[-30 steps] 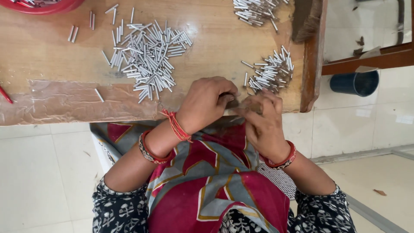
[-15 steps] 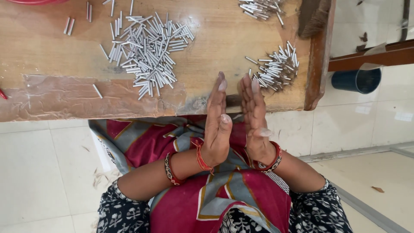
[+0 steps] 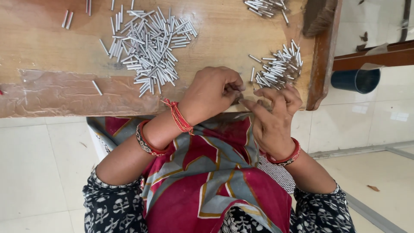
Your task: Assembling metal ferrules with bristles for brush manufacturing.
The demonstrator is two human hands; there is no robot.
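Observation:
My left hand (image 3: pixel 213 92) rests curled at the near edge of the wooden table (image 3: pixel 51 56), fingertips pinched together; anything inside it is hidden. My right hand (image 3: pixel 274 116) lies just to its right with fingers apart, its index finger reaching toward the left thumb. The right fingertips sit at the near edge of a small pile of short silver metal rods (image 3: pixel 278 67). A larger loose pile of the same rods (image 3: pixel 151 47) lies left of my left hand. Both wrists wear red bangles and thread.
A third heap of rods (image 3: pixel 267 6) lies at the table's far edge, and a few stray rods (image 3: pixel 67 19) at far left. A wooden rail (image 3: pixel 321 56) bounds the table's right side. A dark blue cup (image 3: pixel 355 80) stands beyond it. Tiled floor lies below.
Half a second ago both palms were raised and pressed together above my lap. Now both hands are back down at the table's near edge, left curled, right spread by the small pile.

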